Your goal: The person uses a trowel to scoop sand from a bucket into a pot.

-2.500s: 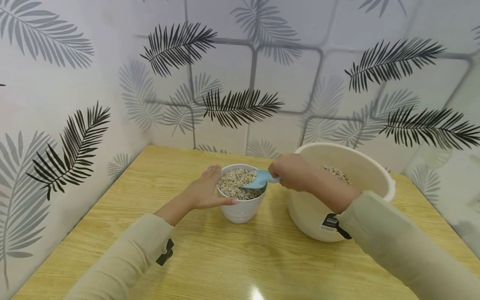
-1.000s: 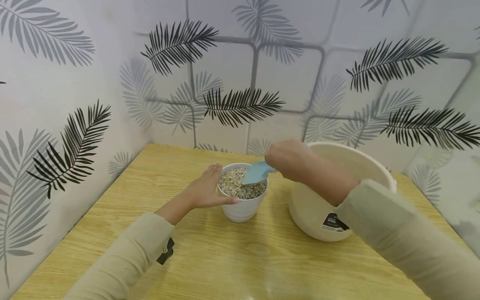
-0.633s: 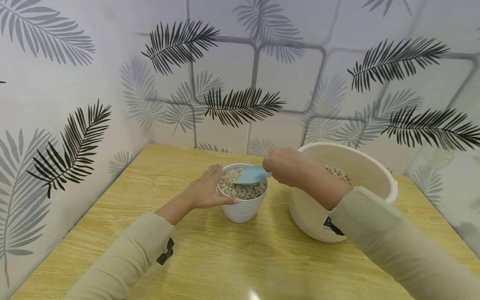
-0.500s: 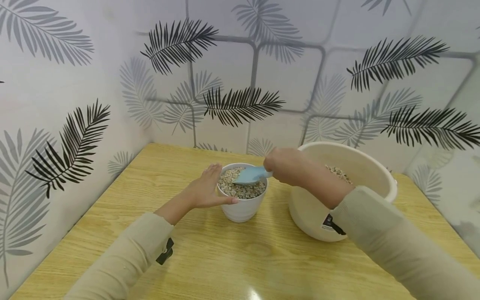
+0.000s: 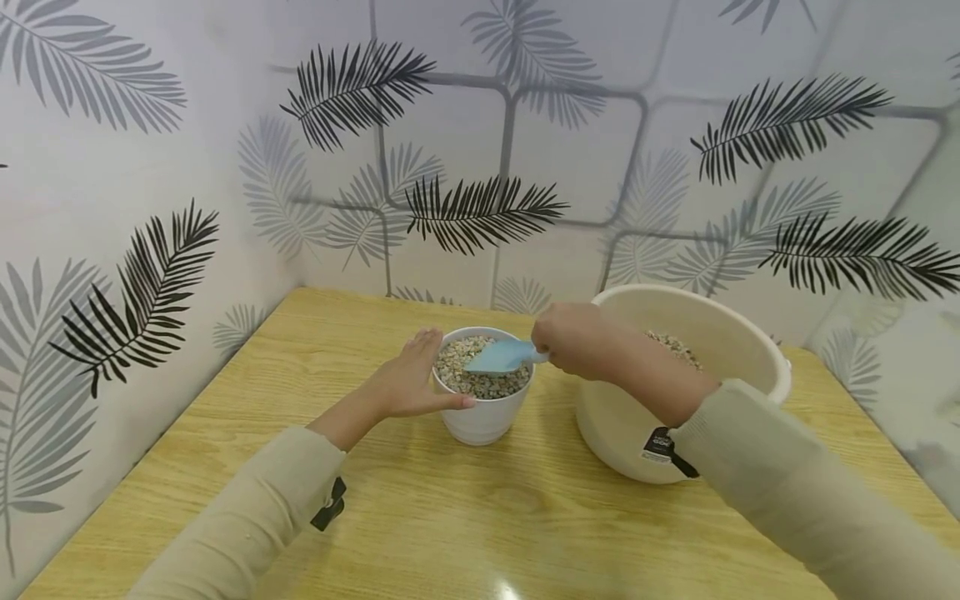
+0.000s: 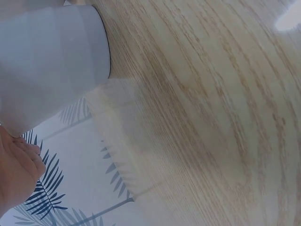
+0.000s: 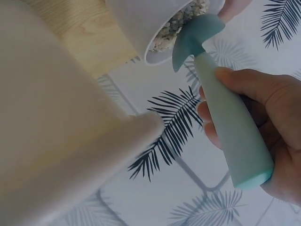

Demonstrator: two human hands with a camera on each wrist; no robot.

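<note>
A white pot (image 5: pixel 483 421) stands upright on the table, nearly full of small pale gravel (image 5: pixel 465 367). My left hand (image 5: pixel 405 379) holds the pot at its left side, thumb along the front and fingers toward the back; in the left wrist view some fingers (image 6: pixel 21 165) lie against the pot wall. My right hand (image 5: pixel 577 337) grips the handle of a light blue hand trowel (image 5: pixel 498 357). The blade rests on or just over the gravel, inside the pot's rim; whether its tip is sunk in cannot be told. In the right wrist view, fingers and thumb wrap the trowel handle (image 7: pixel 233 127).
A large cream bucket (image 5: pixel 630 433) stands right of the pot, under my right forearm, with more gravel (image 5: pixel 675 348) inside and a black-and-white label on its front. The wooden table (image 5: pixel 450 525) meets a leaf-patterned wall (image 5: pixel 570 158) behind and at the left.
The trowel was steeper over the pot a second ago and now lies flatter. Since half a second ago, my right hand has shifted slightly right and down. The left hand and pot stayed in place.
</note>
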